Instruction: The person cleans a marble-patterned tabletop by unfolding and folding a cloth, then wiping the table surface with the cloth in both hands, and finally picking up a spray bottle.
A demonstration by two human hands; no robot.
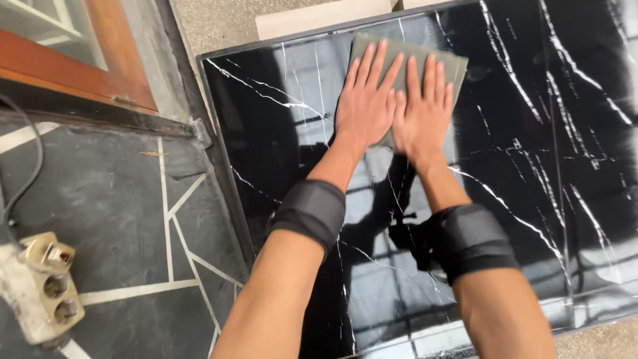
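Packaging, labels and signs were not to be found on any surface in the head view; the only fitted item was a worn cream power strip (pixel 41 287), lying at the lower left on the dark stone floor (pixel 113 213), with a red switch at its upper end, round sockets below it and a black cable (pixel 23 179) curving away toward the upper left. Pale inlaid lines crossed the floor in irregular angles. A reddish-brown wooden frame (pixel 100 60) ran along the upper left corner.

The cloth (pixel 407 61) was a flat, grey-green rectangular pad, matte in finish, lying near the far edge of a glossy black slab (pixel 565 153) with white marble-like veining (the polished face mirrored the arms and bright window shapes). The slab rested on the ground, its left edge just beside the stone floor.

The left hand (pixel 364 106) and the right hand (pixel 424 113) lay palm down on the cloth, side by side and touching at the thumbs. The fingers of each hand were extended flat and slightly spread, pressing the cloth against the slab, nothing pinched. A black band (pixel 311 211) wrapped each forearm
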